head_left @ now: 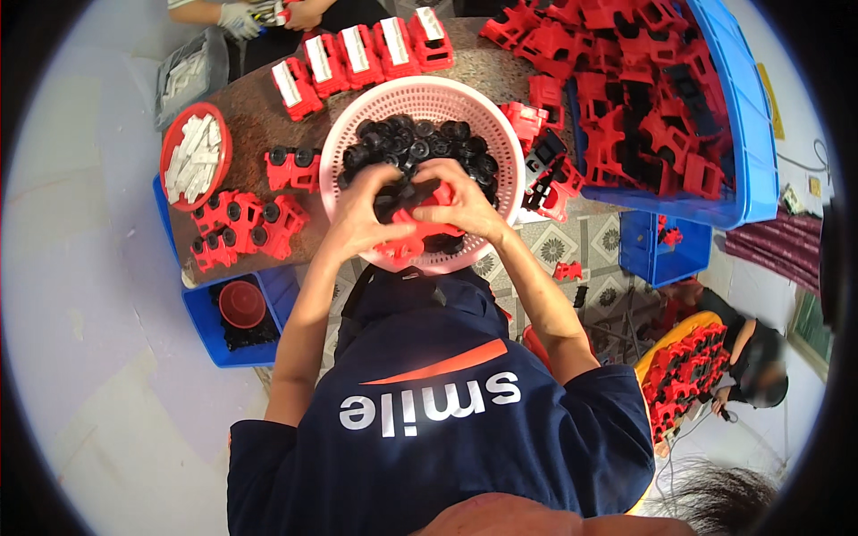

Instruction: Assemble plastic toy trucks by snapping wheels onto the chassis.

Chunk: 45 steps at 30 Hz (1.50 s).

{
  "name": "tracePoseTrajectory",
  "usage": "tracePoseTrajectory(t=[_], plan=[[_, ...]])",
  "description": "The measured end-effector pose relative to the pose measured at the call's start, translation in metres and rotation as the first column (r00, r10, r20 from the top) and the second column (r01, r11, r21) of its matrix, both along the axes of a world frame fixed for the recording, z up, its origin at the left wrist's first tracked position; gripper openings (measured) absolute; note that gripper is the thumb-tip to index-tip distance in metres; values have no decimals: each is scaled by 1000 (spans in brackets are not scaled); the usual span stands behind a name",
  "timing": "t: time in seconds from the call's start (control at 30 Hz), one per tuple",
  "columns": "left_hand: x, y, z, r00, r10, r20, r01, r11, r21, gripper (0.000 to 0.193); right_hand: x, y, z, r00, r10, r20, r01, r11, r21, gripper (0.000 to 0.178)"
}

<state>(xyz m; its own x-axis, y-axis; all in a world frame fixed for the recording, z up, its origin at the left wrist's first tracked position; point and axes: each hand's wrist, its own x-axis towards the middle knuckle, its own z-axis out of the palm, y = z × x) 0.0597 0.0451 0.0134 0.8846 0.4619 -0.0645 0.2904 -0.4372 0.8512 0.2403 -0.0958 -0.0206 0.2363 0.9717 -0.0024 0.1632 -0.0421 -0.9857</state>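
Navy T-shirt [429,460], orange slash [447,361], white lettering [432,407]

Brown speckled worktop [250,134] crowded with red toy trucks, above a patterned tile floor [554,243].

Along the worktop's far edge, five white-topped trucks [359,58] stand side by side in a slanting row. At the left edge is a red bowl [225,159]; just nearer, a cluster of wheeled trucks [281,228] lies with black wheels showing, and another truck [293,168] lies beside the pink basket [420,82]. The basket sits at the near edge, partly jutting past it. Red parts [536,40] are heaped at the far right. On the grey, flower-patterned floor lie a small red piece [567,270] and a black piece [581,295].
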Motion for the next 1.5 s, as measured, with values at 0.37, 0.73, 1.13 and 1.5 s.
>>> tracePoseTrajectory(t=[0.37,0.73,1.13,1.5], plan=[[-121,-55,-39,404,915,-16,-269,103,-958,46,-73,21,-31,903,-51,-426,-41,978,-204,37],[-130,-36,-38,345,933,108,-131,162,-978,49,-26,144,-144,821,-164,547,378,874,-306,36],[-85,10,-6,689,722,-61,-400,309,-863,45,-70,60,33,869,37,-494,-89,993,-82,28],[-87,21,-14,836,505,-216,-436,370,-820,44,-82,32,35,851,-42,-524,-47,987,-157,20]])
